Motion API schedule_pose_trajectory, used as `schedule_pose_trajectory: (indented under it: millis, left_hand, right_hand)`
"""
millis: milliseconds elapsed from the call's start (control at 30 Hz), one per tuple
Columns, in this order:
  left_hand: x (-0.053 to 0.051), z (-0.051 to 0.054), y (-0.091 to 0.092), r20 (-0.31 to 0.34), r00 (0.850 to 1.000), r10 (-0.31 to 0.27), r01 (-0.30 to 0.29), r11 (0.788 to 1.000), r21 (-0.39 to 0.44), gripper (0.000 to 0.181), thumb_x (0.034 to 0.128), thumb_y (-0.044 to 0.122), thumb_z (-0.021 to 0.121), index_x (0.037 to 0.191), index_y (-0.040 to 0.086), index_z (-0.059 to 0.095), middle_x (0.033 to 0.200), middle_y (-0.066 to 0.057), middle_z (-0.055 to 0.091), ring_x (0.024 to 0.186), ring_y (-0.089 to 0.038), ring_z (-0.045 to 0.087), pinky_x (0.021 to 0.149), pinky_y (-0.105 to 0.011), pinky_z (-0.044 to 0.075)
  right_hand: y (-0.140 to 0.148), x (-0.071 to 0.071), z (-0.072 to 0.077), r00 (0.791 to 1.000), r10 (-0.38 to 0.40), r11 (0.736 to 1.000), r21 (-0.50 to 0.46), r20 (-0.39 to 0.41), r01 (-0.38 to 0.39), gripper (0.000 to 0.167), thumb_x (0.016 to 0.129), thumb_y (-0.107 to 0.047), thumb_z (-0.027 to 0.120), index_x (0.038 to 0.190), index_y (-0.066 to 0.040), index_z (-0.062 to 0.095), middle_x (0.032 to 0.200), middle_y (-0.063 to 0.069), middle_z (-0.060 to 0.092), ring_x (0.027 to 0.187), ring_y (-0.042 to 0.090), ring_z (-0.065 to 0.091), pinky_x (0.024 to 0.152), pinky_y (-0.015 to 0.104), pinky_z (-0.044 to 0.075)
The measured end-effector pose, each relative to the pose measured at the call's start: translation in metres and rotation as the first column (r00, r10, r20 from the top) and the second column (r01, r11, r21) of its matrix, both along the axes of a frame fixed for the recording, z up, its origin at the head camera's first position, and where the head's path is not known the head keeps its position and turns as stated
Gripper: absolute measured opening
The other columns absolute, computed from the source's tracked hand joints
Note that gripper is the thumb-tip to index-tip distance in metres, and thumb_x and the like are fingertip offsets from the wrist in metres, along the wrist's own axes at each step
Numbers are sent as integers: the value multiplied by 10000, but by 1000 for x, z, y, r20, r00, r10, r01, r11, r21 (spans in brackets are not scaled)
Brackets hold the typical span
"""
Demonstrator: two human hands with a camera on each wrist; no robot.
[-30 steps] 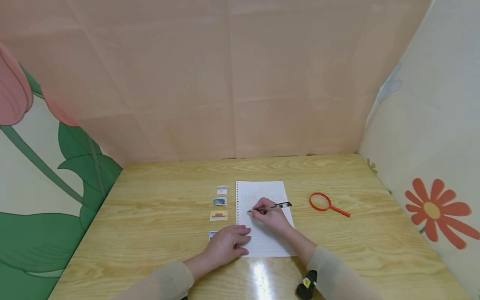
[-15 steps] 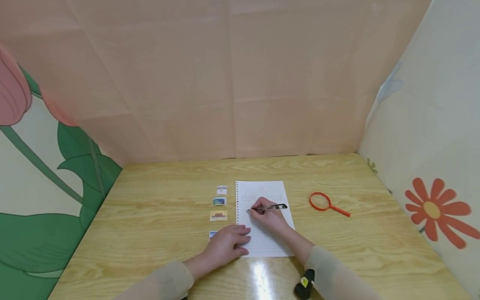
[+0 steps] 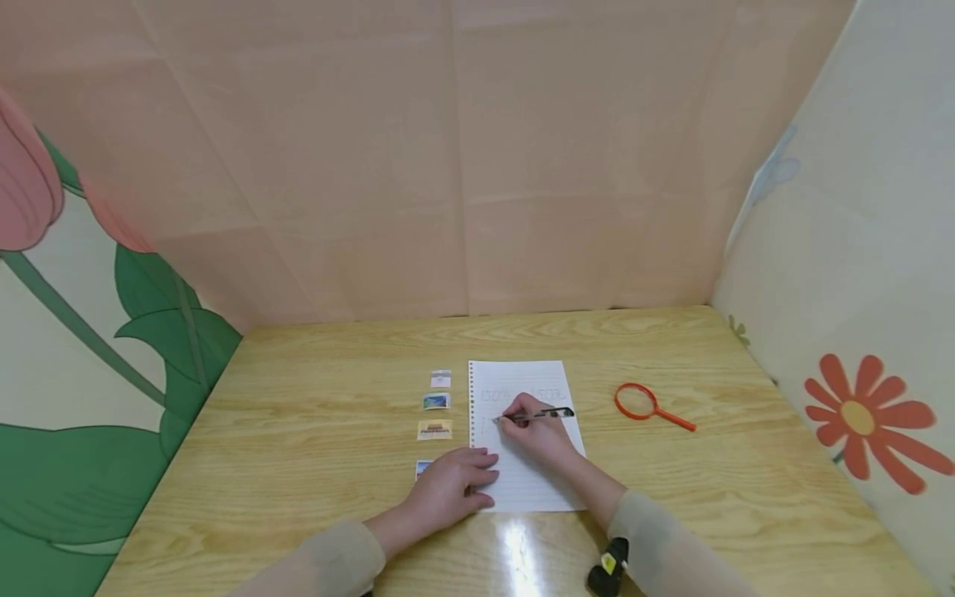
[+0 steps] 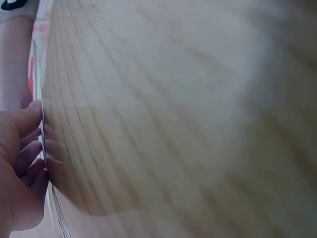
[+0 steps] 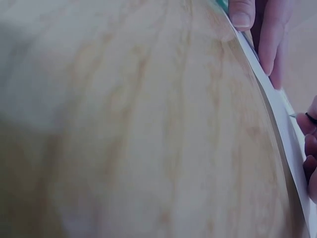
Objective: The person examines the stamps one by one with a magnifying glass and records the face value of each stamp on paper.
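A lined sheet of paper [image 3: 522,489] with punched holes down its left edge lies on the table, with faint handwriting near its top. My right hand [image 3: 540,431] pinches a pen [image 3: 550,413], whose tip meets the paper near the left margin, below the written line. The right wrist view shows part of that hand [image 5: 311,148] at its right edge. My left hand [image 3: 451,485] rests with extended fingers on the paper's lower left edge and partly covers a small picture card [image 3: 422,468]. In the left wrist view, the left hand [image 4: 22,163] lies along the sheet's edge.
Above the covered card, a yellowish card [image 3: 434,429], a blue-green card [image 3: 436,401] and a pale card [image 3: 441,379] form a column left of the paper. A red magnifying glass [image 3: 655,406] lies to the right. Beside the right sleeve is a black object [image 3: 608,568].
My right hand and the pen have shifted only slightly, with the pen's rear end swinging left and then a little back. The left hand, paper and cards have stayed put.
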State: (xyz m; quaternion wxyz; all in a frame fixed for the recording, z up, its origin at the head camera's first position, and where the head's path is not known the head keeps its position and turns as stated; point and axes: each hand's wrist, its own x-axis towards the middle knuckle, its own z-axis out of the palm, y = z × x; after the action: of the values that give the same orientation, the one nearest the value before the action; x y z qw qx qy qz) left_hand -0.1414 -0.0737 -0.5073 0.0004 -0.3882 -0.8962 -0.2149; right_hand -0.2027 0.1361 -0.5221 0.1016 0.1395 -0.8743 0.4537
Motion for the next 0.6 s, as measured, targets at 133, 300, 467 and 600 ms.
schedule_pose_trajectory:
  millis: [133,300,467,600]
  left_hand:
    - [0,0,0,-1,1000,1,-1,1000,-3,381,862,300,768,1196,123,720,1355,-4,608,1284,-186,529,1101,-338,384]
    - [0,0,0,-9,1000,-1,1,1000,0,380,863,304,766,1193,120,721,1353,-9,609,1281,-191,532,1099,-350,388]
    - [0,0,0,-11,1000,0,0,1000,4,376,863,302,767,1190,123,723,1351,-5,611,1285,-184,527,1103,-340,382]
    - [0,-1,0,-20,1000,-4,5,1000,5,373,859,296,771,1187,124,726,1349,-4,613,1284,-184,528,1103,-334,381]
  right_hand:
    - [2,2,1,1000,-3,1000,8,10,3,123,804,-87,755,830,-147,650,685,-109,572,635,68,516,570,216,437]
    - [3,6,3,997,11,1000,2,72,-12,109,817,-89,747,831,-135,650,699,-106,576,649,83,522,592,221,448]
    - [2,9,5,994,48,999,-2,102,-48,112,816,-96,752,822,-144,651,700,-110,589,654,82,538,602,218,467]
    - [1,10,3,992,90,996,-8,85,-90,97,809,-89,746,824,-126,658,692,-119,590,645,68,539,589,208,467]
